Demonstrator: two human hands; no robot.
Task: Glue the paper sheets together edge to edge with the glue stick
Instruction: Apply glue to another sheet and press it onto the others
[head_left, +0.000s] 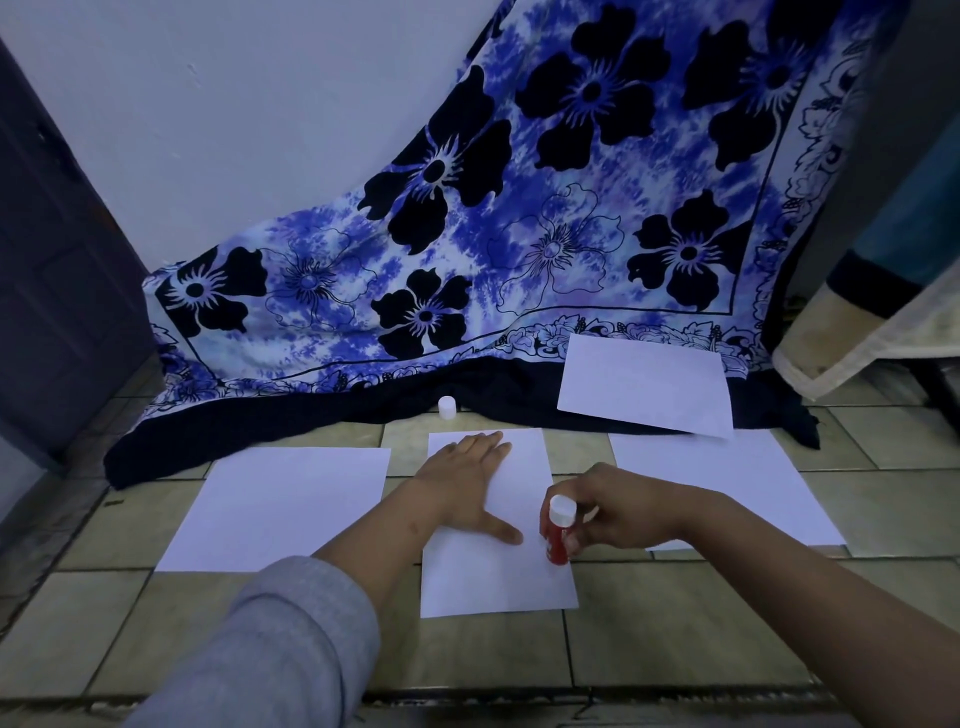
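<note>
Pressing down with straight fingers, the left hand (470, 470) lies flat on the middle sheet (493, 577). The right hand (618, 512) pinches the glue stick (557, 535) in curled fingers at that sheet's right edge. The stick is a glossy red cylinder, white end uppermost, its label too small to read. All the paper is plain, white and rectangular on the tiled floor (675, 623). The left sheet (280, 506) and right sheet (727, 483) flank the middle one. The far sheet (644, 384) overlaps the blue floral cloth (467, 208), and a small white cap (447, 407) stands at its dark hem.
</note>
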